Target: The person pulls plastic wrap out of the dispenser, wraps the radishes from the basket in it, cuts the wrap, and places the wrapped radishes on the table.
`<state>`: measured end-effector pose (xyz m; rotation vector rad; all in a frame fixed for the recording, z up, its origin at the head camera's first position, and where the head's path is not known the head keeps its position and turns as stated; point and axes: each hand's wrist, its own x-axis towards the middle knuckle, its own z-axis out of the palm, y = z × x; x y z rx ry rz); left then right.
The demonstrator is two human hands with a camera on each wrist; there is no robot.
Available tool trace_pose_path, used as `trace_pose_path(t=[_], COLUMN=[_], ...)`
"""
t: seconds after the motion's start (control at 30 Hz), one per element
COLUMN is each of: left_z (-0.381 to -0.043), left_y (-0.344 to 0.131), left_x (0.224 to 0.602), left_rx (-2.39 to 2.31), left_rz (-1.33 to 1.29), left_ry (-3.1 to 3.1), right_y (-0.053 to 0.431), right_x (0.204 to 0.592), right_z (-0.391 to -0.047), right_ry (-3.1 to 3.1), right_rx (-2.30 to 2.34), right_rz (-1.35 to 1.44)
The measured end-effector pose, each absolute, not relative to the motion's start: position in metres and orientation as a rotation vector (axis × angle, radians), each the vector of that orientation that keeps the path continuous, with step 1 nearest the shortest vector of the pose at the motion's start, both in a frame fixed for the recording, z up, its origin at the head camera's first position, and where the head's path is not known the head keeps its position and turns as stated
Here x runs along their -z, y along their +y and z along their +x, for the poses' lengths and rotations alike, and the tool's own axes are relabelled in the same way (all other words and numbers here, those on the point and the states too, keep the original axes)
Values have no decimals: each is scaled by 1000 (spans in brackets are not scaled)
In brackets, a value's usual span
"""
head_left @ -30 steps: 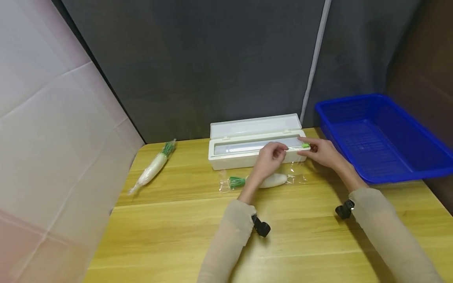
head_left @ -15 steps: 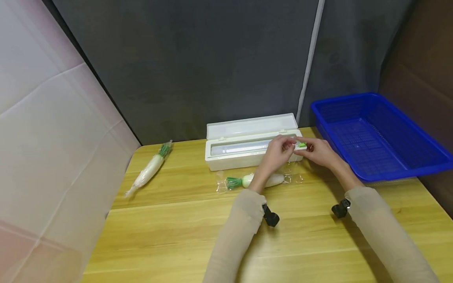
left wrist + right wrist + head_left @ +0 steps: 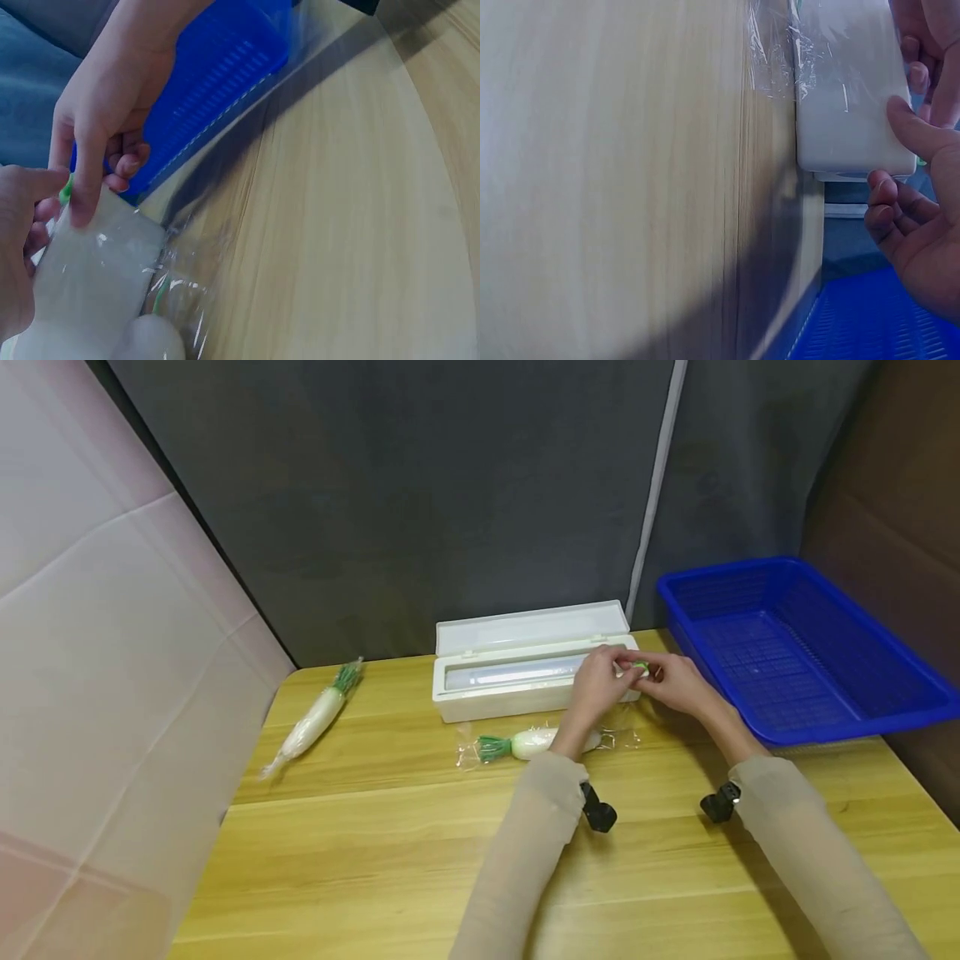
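Note:
A white cling film dispenser (image 3: 495, 700) stands with its lid raised and a film roll inside. My left hand (image 3: 597, 683) is at its right end, the thumb and curled fingers at the small green slide cutter (image 3: 641, 668). Fingers partly hide that cutter. My right hand (image 3: 678, 683) holds the dispenser's right end, its thumb pressing the front wall, as the right wrist view shows. In front lies a white radish (image 3: 534, 742) with green stalks, on clear film (image 3: 467, 752). My left forearm covers part of it.
A second white radish (image 3: 315, 722), wrapped in film, lies at the left of the wooden table (image 3: 360, 860). The blue plastic basket (image 3: 847, 727) stands close to my right hand. A dark grey curtain (image 3: 420, 502) hangs behind the table.
My left hand has moved right along the dispenser to the green slide cutter, beside my right hand. The right hand stays at the dispenser's end. More of the radish in front shows.

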<state>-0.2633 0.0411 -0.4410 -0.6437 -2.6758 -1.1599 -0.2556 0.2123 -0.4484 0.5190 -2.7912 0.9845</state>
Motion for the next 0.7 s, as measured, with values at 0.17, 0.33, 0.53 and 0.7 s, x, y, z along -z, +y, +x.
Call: trace_pose_path(t=[0.17,0.33,0.53,0.7], left_z=[-262,-260,-262,-265], left_y=[48,52,52,50], left_x=[442,440,443,446], left_rx=[1087,1033,1059,1148], left_rz=[-543,-490,-438,-460], left_ry=[-2703,-2690,-2660,-2624], right_y=[212,212,211,210], right_x=[448,448,450,450], right_z=[-255,-254,-254,-255], right_ry=[-2796,-2802,-2796,-2784], right_rx=[-986,-992,-993,-972], right_rz=[503,481,487,496])
